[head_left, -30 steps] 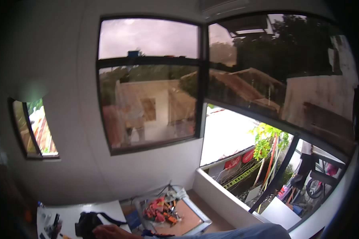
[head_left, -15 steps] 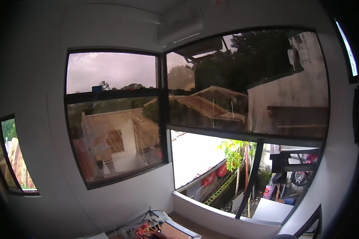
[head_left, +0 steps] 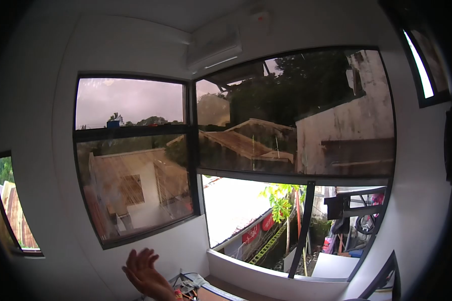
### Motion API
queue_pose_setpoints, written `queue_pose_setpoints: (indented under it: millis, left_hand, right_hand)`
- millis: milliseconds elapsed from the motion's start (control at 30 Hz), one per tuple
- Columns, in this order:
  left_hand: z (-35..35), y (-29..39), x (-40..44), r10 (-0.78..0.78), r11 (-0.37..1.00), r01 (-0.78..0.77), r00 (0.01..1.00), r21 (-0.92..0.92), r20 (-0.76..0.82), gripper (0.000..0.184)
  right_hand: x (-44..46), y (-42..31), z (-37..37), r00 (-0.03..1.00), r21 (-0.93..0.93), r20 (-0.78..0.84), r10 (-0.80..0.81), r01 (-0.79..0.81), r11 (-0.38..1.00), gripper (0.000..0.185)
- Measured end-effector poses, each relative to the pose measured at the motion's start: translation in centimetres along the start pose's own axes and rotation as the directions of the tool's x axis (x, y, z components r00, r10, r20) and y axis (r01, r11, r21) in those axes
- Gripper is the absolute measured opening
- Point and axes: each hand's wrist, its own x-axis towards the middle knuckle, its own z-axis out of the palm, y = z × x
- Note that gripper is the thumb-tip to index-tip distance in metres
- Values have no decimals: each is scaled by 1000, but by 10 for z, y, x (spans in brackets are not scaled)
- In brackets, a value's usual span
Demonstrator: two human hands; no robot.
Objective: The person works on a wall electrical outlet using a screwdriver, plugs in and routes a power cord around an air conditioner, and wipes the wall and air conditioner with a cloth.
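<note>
My left hand [head_left: 146, 275] is raised at the bottom edge of the head view, left of the middle. Its fingers are loosely bent and apart, with nothing held in them. A red band [head_left: 179, 294] shows at the wrist. Just beyond and to the right lies a cluttered surface [head_left: 213, 292] with small items [head_left: 188, 282] on it, too cut off to name. Out of the frame is my right hand.
Two large tinted windows [head_left: 133, 183] meet at the corner, with a lower opening [head_left: 256, 220] onto a yard and roofs. A white air conditioner [head_left: 215, 47] hangs above. A dark-framed pane [head_left: 386, 281] stands at lower right.
My left hand has come up into view at the bottom. The camera has tilted up and turned slightly right, so the windows sit lower and further left.
</note>
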Motion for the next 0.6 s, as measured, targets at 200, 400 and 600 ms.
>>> queue_pose_setpoints:
  millis: [200, 400, 600]
  left_hand:
    - [26, -41, -76, -174, 964, 164, 984, 209, 30, 56]
    - [47, -62, -155, -588, 808, 568, 754, 156, 293, 56]
    - [39, -114, -218, -823, 537, 404, 445, 741, 353, 59]
  right_hand:
    - [3, 0, -38, 997, 79, -69, 24, -19, 997, 43]
    - [10, 4, -100, 982, 249, -167, 88, -44, 968, 46]
    - [22, 32, -186, 930, 620, -268, 250, -32, 784, 49]
